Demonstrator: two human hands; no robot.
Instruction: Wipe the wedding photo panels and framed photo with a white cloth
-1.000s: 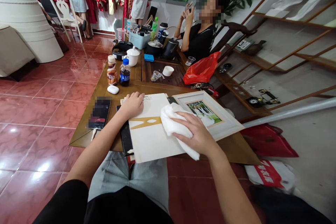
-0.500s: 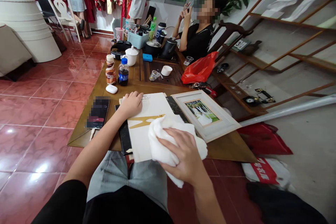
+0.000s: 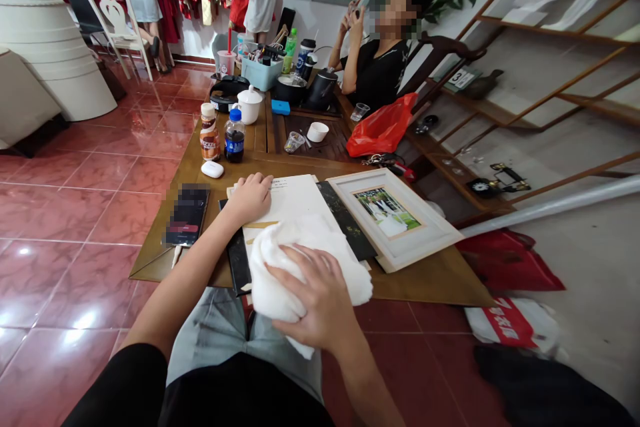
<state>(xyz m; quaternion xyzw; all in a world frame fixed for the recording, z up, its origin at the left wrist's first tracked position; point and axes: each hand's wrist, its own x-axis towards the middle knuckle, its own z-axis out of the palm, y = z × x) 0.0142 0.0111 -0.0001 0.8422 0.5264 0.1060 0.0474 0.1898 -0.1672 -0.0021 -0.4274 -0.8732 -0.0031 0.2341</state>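
Observation:
My right hand [image 3: 315, 293] is closed around a bunched white cloth [image 3: 285, 267], which lies over the near part of a white board [image 3: 295, 197]. The cloth covers much of a flat gold-coloured piece [image 3: 260, 225] on that board. Toward the board's far left corner, my left hand [image 3: 251, 197] lies flat with its fingers stretched out, pressing on the surface. Beneath the board is a black panel [image 3: 343, 217] that shows at both sides. Just to the right rests a white picture frame [image 3: 400, 217] holding a photo of people outdoors.
A phone [image 3: 187, 217], a white earbud case [image 3: 213, 169] and two drink bottles [image 3: 234, 137] are on the wooden table's [image 3: 150, 257] left side. Farther back are a lidded white cup [image 3: 249, 105] and a red plastic bag [image 3: 383, 127]. A person [image 3: 380, 67] sits at the far side.
My right hand has slid the cloth leftward across the board, covering more of the gold piece and exposing the right edge. My left hand stays in place.

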